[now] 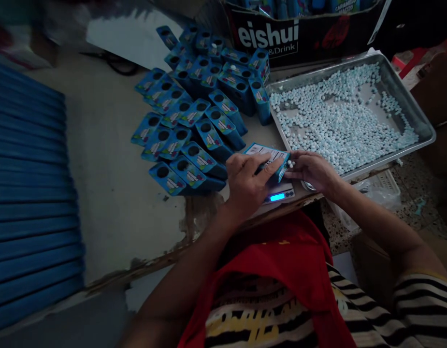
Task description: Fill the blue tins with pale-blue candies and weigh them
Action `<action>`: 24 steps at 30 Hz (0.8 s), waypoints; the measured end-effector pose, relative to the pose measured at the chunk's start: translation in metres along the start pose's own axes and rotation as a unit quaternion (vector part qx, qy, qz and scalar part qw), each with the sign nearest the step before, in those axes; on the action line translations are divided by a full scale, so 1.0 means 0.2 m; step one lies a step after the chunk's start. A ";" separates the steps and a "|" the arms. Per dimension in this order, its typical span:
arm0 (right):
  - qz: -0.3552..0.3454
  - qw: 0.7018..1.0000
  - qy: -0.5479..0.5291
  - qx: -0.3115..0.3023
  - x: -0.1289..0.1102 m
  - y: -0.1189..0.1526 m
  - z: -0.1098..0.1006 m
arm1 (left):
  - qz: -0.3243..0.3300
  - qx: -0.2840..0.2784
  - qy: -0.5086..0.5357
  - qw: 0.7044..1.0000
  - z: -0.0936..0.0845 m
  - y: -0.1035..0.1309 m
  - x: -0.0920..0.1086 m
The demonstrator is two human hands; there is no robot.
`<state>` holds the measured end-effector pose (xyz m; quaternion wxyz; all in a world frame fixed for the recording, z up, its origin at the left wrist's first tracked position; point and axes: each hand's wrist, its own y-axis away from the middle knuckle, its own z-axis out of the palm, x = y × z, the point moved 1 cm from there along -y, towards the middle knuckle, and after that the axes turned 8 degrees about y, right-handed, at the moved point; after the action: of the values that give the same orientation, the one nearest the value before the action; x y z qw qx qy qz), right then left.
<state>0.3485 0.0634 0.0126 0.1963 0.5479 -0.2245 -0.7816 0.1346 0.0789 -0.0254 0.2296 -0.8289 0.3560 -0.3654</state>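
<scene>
My left hand (247,180) is closed around a small blue candy box (264,151), which lies tilted with a printed label side upward. Its right end faces my right hand (313,169). Between the curled fingers of that hand and the box's end show a few small white candies (290,164). Just below the box is a small digital scale (277,197) with a lit blue display, too blurred to read. To the right, a metal tray (428,130) holds a spread of pale blue and white round candies (339,118).
Many upright blue boxes with round holes on top (194,157) stand in a cluster left of the tray. Stacked blue packs (35,193) line the far left. A black carton (306,38) sits behind the tray. The worn table edge (165,253) runs before me.
</scene>
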 end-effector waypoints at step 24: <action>-0.305 0.492 0.816 -0.004 -0.42 0.21 0.17 | -0.238 0.065 0.275 0.929 0.05 -0.04 0.02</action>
<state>0.3467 0.0787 0.1110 0.0432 0.9746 0.2196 0.0017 0.1475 0.0826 -0.0260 0.0818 -0.7397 0.1730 -0.6452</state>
